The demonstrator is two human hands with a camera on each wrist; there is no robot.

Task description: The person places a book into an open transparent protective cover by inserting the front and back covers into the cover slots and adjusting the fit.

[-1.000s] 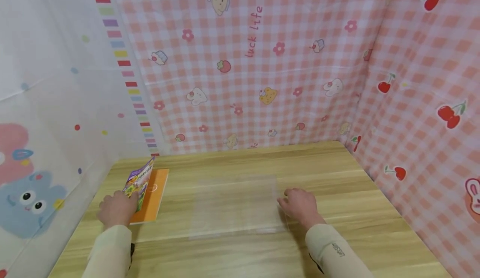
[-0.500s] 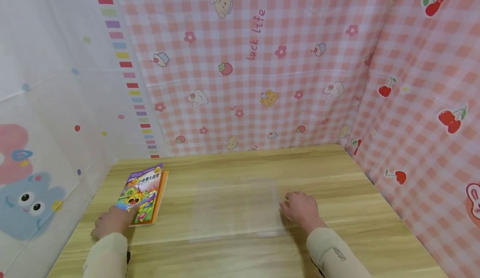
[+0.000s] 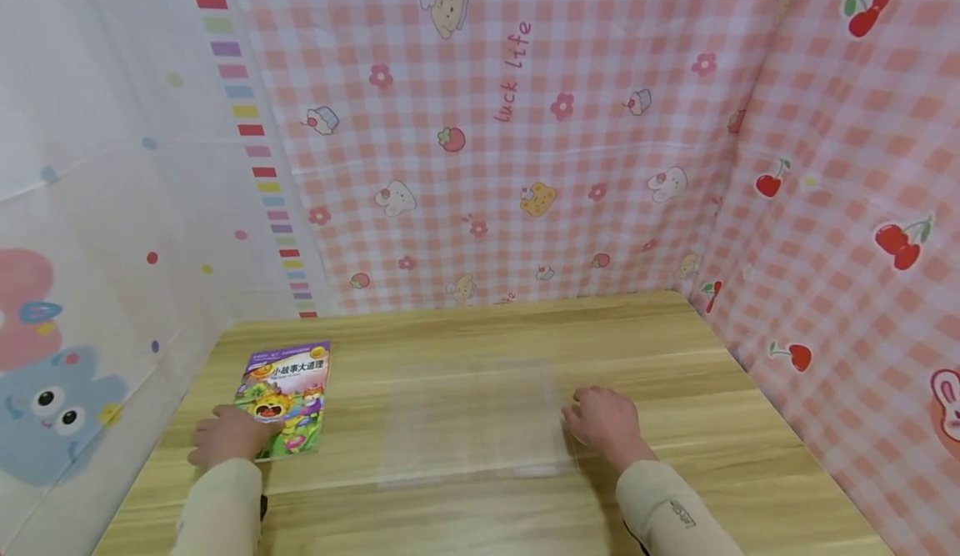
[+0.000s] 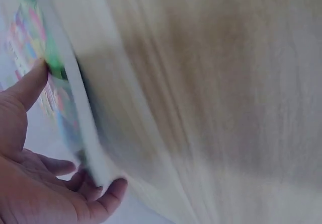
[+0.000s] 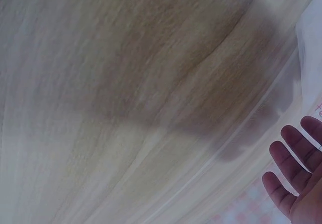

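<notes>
A paperback book (image 3: 303, 398) with a purple, pink and green cartoon cover lies on the left of the table, its cover closed. My left hand (image 3: 228, 437) is at its near left corner. In the left wrist view, the left thumb rests on the cover while the other fingers curl at the book's edge. A clear, thin plastic sheet (image 3: 472, 423) lies flat in the middle, with faint borders. Beside its right edge is my right hand (image 3: 606, 427). The right wrist view shows several of its fingers (image 5: 287, 163) loosely extended and apart, holding nothing.
The table (image 3: 675, 373) has a light wood-grain top. A pink checked cloth (image 3: 495, 156) hangs along its back and another patterned cloth (image 3: 862, 231) along its right. On the left is a white cloth (image 3: 112, 231) with cartoon prints.
The book's cover, raised over an orange page one second ago, has swung down to the right and now lies closed. My left hand shifted slightly with it; the right hand barely moved.
</notes>
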